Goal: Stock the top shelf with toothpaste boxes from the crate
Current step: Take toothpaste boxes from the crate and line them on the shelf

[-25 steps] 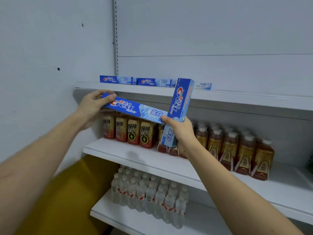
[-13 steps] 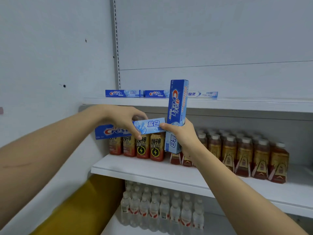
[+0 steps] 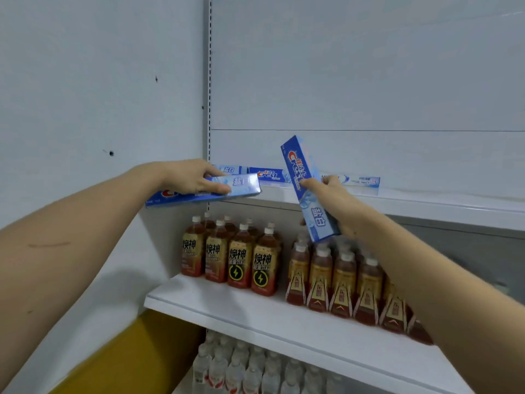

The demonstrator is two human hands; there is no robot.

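Blue toothpaste boxes are in both hands at the level of the top shelf [image 3: 412, 203]. The left hand [image 3: 193, 179] grasps one box [image 3: 204, 191] from above, fingers curled over its long face, holding it nearly level with its right end at the shelf's front left corner. The right hand [image 3: 333, 200] grasps a second box [image 3: 308, 189] around its middle, held upright and tilted, its upper end rising above the shelf edge.

On the top shelf, a row of boxes [image 3: 270, 175] already lies flat along the back, with a paler box [image 3: 358, 180] at the right end of that row. The crate is not in view. On the shelf below stand bottles of brown drink [image 3: 241, 260], and further down, clear water bottles [image 3: 244, 368].

The step in hand looks like placing: the left box is about to be set down in front of the back row at the left end. That move calls for sliding it further onto the shelf, keeping it parallel to the row behind and clear of the corner post, then letting go. The right box would need turning from upright to flat before it can go beside the first. Much of the shelf to the right looks bare, so the stocking seems at an early stage.
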